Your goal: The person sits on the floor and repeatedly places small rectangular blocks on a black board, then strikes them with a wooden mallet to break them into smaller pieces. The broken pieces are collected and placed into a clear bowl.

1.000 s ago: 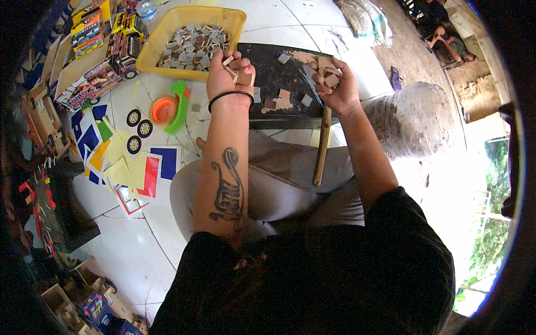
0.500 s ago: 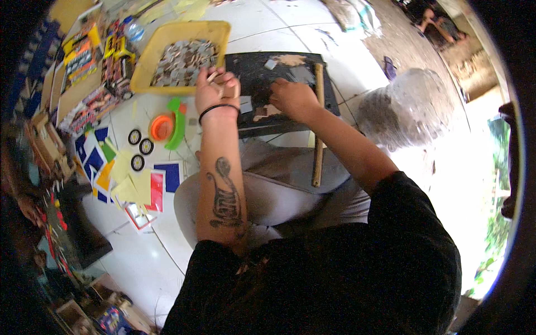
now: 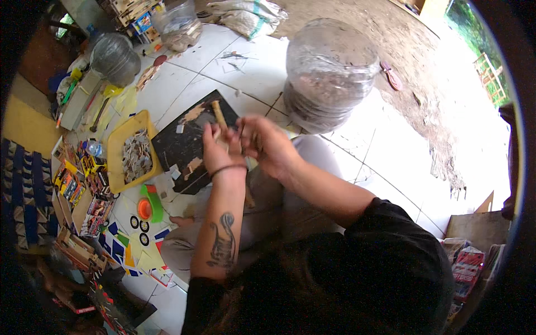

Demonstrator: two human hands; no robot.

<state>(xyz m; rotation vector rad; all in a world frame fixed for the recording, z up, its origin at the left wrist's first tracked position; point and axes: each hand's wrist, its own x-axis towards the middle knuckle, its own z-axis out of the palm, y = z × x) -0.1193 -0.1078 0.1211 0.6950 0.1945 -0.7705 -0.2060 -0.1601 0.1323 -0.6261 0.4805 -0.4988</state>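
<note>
Big clear jug (image 3: 329, 72) blocks ahead-right, yellow tray (image 3: 118, 146) left — bare tiles (image 3: 385, 162) right

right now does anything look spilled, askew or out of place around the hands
Nothing is spilled. The left hand and right hand meet around a wooden stick over the black board, which lies askew to the floor tiles with loose wood scraps on it. Coloured paper shapes lie scattered by the knee. The yellow tray keeps its pieces inside.
</note>
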